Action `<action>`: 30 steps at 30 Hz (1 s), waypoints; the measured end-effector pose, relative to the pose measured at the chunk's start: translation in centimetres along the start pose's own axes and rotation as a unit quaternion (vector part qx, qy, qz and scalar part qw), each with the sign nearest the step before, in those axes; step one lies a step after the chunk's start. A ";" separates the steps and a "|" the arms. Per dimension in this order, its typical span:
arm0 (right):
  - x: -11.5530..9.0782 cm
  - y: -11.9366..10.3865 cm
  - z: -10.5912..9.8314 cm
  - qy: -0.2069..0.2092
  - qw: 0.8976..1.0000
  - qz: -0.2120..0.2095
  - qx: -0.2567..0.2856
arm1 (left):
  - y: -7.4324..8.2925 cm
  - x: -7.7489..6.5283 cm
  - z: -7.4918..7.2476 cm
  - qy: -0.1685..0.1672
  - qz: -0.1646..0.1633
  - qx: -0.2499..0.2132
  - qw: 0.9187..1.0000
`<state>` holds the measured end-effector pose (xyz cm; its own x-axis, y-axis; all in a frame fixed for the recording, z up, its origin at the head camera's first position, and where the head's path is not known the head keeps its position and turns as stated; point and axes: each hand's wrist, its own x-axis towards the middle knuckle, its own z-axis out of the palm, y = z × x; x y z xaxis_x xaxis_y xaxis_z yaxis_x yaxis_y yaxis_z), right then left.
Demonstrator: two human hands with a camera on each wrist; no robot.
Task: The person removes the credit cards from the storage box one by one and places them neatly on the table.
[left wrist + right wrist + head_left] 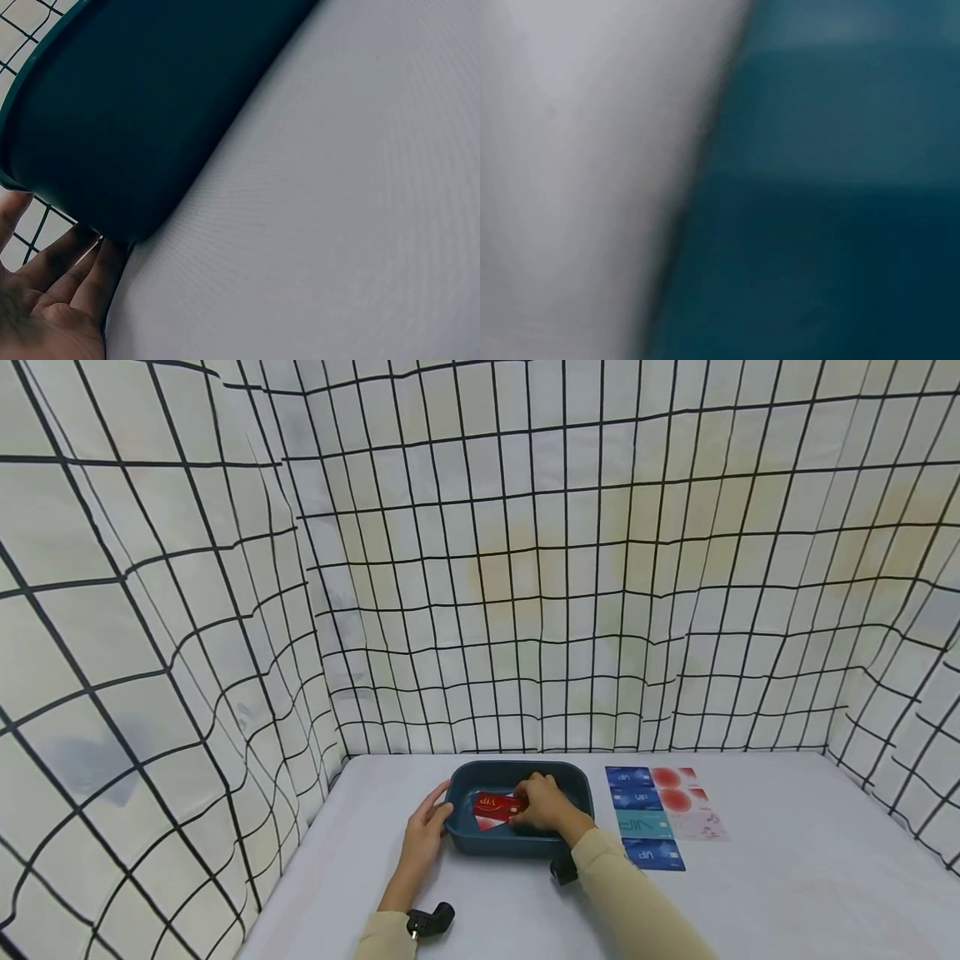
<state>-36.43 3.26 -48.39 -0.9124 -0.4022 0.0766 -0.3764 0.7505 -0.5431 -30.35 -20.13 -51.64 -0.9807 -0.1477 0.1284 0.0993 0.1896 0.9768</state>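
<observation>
A dark teal plastic bin (491, 845) stands on the white table. My left hand (425, 835) touches the outside of its left end, thumb and fingers extended; the left wrist view shows that hand (56, 300) against the bin's wall (142, 135). Inside the bin, my right hand (546, 803) pinches the right end of a red VIP card (495, 807). Partly under this card lies a white card with red circles (487, 823). In the right wrist view only the blurred bin wall (840, 120) appears, with the right hand out of sight.
Right of the bin, cards lie in two columns: dark blue VIP cards (654, 854) with a teal VIP card (643, 824), and beside them red-circle cards (676, 800) and a pale pink card (697, 827). Black netting (540, 635) over white sheeting surrounds the table.
</observation>
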 end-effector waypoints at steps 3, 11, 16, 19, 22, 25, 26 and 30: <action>0.1 0.0 0.0 -0.001 1.000 0.003 0.004 | -0.1 0.1 0.0 -0.001 0.001 -0.001 1.000; 0.4 0.2 0.0 0.002 1.000 0.005 -0.004 | -0.1 0.1 0.0 -0.003 -0.002 -0.004 1.000; 0.6 0.2 -0.1 0.013 1.000 0.007 -0.011 | 0.0 0.0 0.0 -0.003 -0.001 -0.001 1.000; 0.7 0.2 -0.3 0.016 1.000 0.012 0.001 | 0.0 0.0 0.0 -0.003 -0.001 -0.001 1.000; 0.7 0.0 -0.5 0.016 1.000 0.015 0.021 | 0.1 0.0 0.0 -0.003 0.003 -0.001 1.000; 0.7 0.0 -0.6 0.013 0.999 0.017 0.040 | 0.2 0.0 0.1 -0.001 0.002 -0.001 1.000; 0.7 0.0 -0.5 0.012 0.999 0.018 0.046 | 0.2 0.0 0.1 -0.001 0.001 -0.001 1.000; 0.7 0.0 -0.5 0.011 0.998 0.016 0.067 | 0.2 -0.1 0.1 0.000 -0.004 -0.001 1.000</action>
<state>-37.11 3.25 -47.96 -0.9275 -0.3663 0.0749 -0.3235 0.6856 -0.6522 -30.24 -19.99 -51.52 -0.9812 -0.1498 0.1213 0.0923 0.1871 0.9780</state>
